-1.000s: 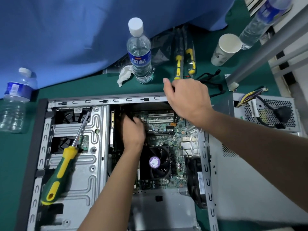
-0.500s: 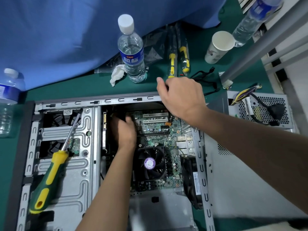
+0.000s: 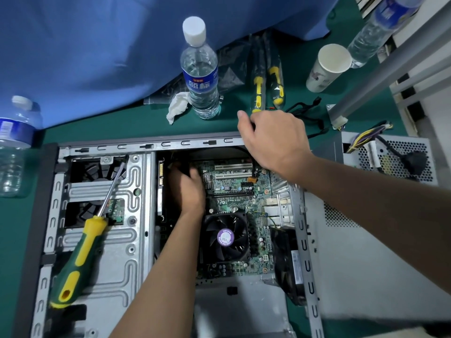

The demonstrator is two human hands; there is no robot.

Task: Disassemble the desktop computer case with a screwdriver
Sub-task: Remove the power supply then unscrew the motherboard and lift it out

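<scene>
The open desktop case (image 3: 146,145) lies flat on the green mat, with the motherboard (image 3: 234,191) and its black CPU fan (image 3: 225,236) exposed. My left hand (image 3: 188,191) reaches down into the dark gap at the board's far left corner; its fingertips are hidden there against something black. My right hand (image 3: 273,140) grips the case's far rim, fingers curled over the edge. A green and yellow screwdriver (image 3: 80,254) lies loose on the metal drive cage (image 3: 109,240), tip pointing away from me.
A water bottle (image 3: 200,76) and a crumpled tissue (image 3: 177,106) stand just behind the case. Two bagged screwdrivers (image 3: 258,93), a paper cup (image 3: 327,67) and a removed power supply (image 3: 395,157) lie at the back right. Another bottle (image 3: 14,147) is at far left.
Both hands keep their places on the case; the left hand sits slightly deeper in the gap. The screwdriver has not moved. Only my view has shifted a little.
</scene>
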